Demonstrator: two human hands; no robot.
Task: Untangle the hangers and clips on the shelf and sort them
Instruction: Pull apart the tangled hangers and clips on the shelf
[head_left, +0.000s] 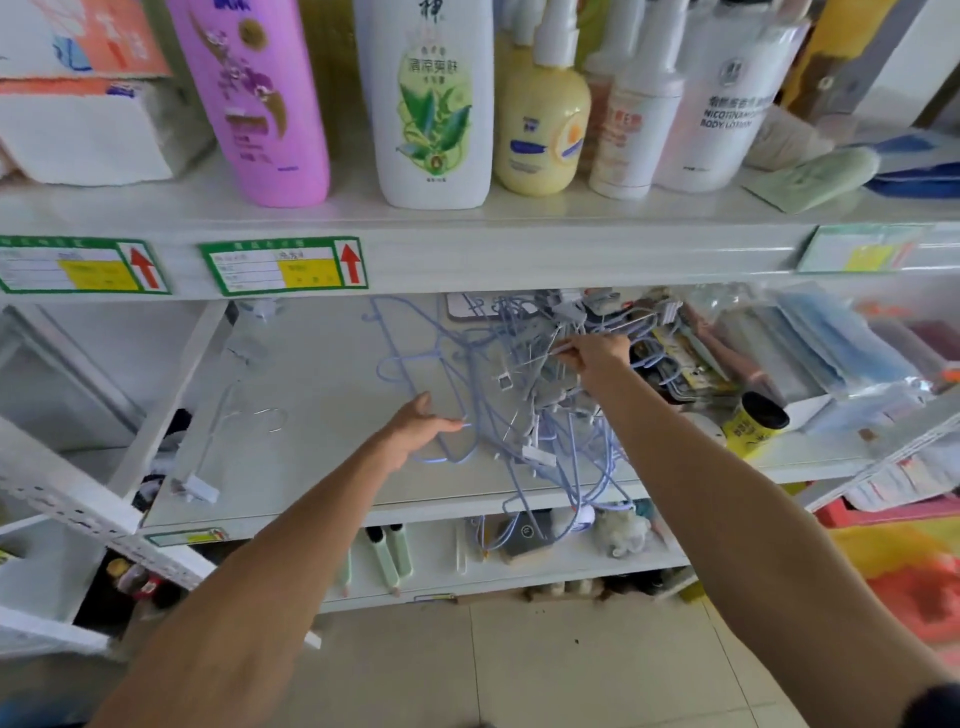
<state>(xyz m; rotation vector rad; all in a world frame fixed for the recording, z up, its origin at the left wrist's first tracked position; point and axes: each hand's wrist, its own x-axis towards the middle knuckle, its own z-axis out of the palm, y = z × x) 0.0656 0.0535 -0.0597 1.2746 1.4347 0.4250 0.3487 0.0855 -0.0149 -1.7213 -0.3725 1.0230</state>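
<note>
A tangle of pale blue wire hangers (540, 410) with white clips lies on the white middle shelf (322, 374), some wires drooping over its front edge. My left hand (418, 426) grips a blue hanger (410, 358) at the tangle's left side. My right hand (595, 353) pinches a thin wire at the top of the tangle. One white clip hanger (218, 447) lies apart on the shelf's left part.
Packets and a yellow tube (753, 423) crowd the shelf right of the tangle. Lotion and shampoo bottles (434, 104) stand on the shelf above. The lower shelf holds brushes and small items. Red and yellow packages (904, 566) sit at the lower right.
</note>
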